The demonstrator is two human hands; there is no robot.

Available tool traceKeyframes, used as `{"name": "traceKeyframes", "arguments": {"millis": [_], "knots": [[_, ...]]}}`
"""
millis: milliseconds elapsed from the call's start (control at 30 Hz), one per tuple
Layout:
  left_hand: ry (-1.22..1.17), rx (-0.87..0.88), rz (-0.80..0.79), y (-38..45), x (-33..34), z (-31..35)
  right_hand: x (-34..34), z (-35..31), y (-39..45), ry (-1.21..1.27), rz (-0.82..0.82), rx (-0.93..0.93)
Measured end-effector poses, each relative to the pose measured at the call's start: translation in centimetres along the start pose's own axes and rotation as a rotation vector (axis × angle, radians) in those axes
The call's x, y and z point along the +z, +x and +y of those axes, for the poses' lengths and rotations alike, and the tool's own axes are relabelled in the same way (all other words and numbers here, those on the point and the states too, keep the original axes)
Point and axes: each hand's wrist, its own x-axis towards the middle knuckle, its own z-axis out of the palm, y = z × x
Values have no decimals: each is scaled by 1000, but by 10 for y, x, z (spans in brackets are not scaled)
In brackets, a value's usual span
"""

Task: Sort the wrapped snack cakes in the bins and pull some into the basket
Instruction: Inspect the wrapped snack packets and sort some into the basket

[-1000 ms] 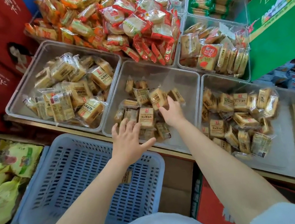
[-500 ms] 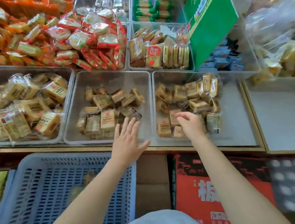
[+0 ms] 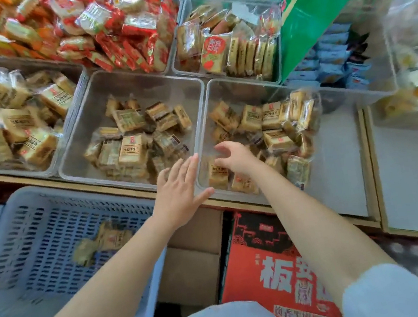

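Right hand (image 3: 234,158) over right bin (image 3: 341,188), fingers curled, holding nothing; cake (image 3: 217,174) just below-left of fingertips, long axis running away from person. Left hand (image 3: 180,189) flat, spread, on bin rims. Basket (image 3: 4,222) lower left, few cakes inside.

Bright, even light, no hard shadows. Motion blur across the whole frame, worst at the far right where the clear bags (image 3: 410,30) smear. Basket (image 3: 39,236) slats streaked. Glare on the red wrappers (image 3: 114,29) far left. Wide-angle bending at the edges. Print on the middle cakes (image 3: 131,149) barely legible.
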Motion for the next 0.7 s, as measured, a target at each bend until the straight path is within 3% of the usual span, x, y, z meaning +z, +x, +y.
{"name": "traceKeyframes", "arguments": {"millis": [333, 500, 700], "knots": [[-31, 26, 15, 1, 4, -2, 11, 6, 35, -505, -188, 65], [-29, 14, -1, 1, 2, -1, 10, 0, 41, -612, -283, 94], [-31, 13, -12, 1, 1, -1, 5, 0, 27, -548, -292, 74]]}}
